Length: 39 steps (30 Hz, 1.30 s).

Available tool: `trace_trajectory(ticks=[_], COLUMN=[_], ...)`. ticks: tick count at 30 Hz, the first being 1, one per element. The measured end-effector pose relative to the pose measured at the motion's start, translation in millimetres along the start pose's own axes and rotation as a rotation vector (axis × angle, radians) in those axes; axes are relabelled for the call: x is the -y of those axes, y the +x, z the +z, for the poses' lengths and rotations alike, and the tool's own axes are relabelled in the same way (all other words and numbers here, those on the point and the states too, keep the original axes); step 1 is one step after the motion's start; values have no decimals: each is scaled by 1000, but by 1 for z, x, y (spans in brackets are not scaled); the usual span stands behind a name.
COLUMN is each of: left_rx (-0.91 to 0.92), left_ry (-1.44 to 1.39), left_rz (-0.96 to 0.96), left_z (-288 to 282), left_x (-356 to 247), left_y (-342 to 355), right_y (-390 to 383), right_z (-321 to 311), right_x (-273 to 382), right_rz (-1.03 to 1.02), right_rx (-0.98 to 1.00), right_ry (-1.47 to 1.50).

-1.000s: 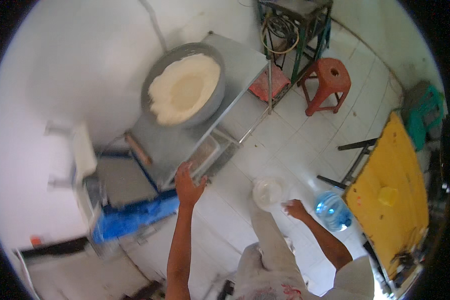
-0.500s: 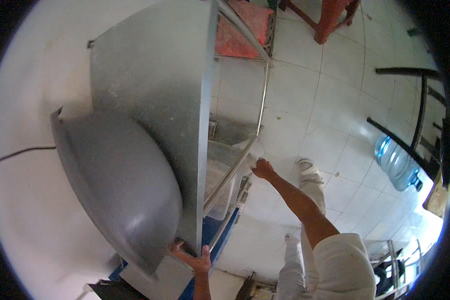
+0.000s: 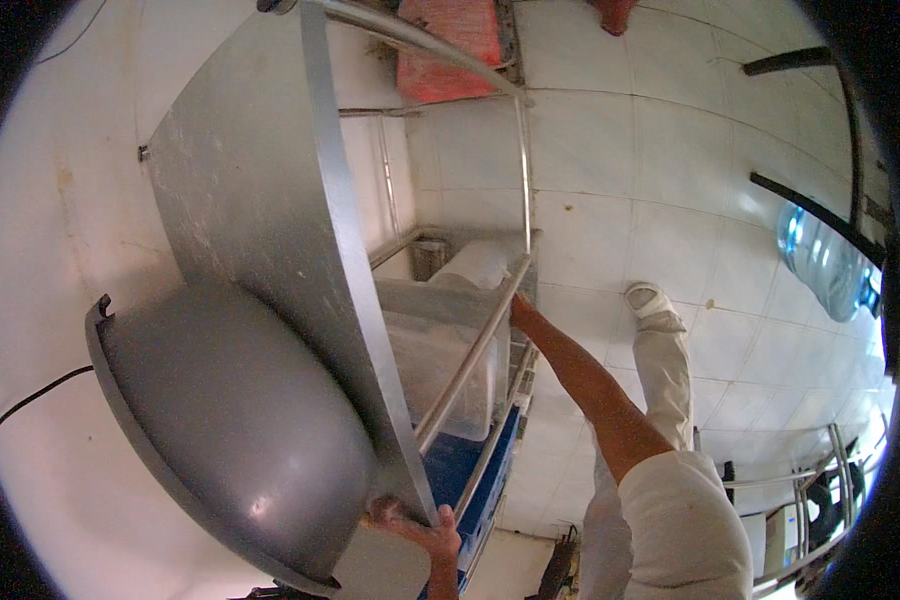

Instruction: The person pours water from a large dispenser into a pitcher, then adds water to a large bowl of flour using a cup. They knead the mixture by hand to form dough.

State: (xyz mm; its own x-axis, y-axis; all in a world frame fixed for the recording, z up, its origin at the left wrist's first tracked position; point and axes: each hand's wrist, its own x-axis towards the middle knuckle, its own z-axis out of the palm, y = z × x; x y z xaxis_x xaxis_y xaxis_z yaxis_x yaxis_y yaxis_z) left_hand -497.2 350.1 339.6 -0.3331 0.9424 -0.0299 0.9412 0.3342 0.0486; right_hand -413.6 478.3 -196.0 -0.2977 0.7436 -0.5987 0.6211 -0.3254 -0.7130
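Observation:
My left hand point(image 3: 422, 532) grips the front edge of the grey metal table point(image 3: 240, 170), thumb on the rim and fingers on the top, beside a big grey plastic basin point(image 3: 240, 420). The basin lies tipped on its side on the tabletop. Under the table, my right hand point(image 3: 520, 310) reaches in behind a metal rail point(image 3: 470, 360), which partly hides its fingers. It is closed at the end of a whitish, rounded, translucent vessel point(image 3: 475, 264), whose exact kind I cannot make out. The vessel is above a clear plastic bin point(image 3: 440, 370).
A blue crate point(image 3: 470, 470) stands below the bin. A red covered item point(image 3: 450, 50) sits at the far end. On the tiled floor to the right are a large blue water bottle point(image 3: 825, 260) and a dark-legged chair point(image 3: 855, 130). A cable point(image 3: 40, 395) runs along the wall.
My right hand has moved inward behind the rail, taking the whitish vessel over the bin. My left hand keeps its grip on the table edge. The view has shifted and shows more beneath the table.

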Motion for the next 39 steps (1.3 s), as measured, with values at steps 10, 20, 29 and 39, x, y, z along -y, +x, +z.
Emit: trace_trajectory(ticks=[10,20,29,39], left_rx=[-145,-192,-270,-207], left_ry=[-217,-333,-165,-182], left_rz=[132,133,253,192], left_z=[11,-5,-2,-2], left_x=[2,-16,-28,-31], left_y=[5,-7,-3,5], right_y=[-351,-693,-652,-653], right_z=[-251,-740,-880,-711], right_x=[-142,-89,-312,-83], right_rz=[191,170,393,51], right_rx=[-404,-1667,-1314,-1332], right_ry=[35,-351,-411,-419])
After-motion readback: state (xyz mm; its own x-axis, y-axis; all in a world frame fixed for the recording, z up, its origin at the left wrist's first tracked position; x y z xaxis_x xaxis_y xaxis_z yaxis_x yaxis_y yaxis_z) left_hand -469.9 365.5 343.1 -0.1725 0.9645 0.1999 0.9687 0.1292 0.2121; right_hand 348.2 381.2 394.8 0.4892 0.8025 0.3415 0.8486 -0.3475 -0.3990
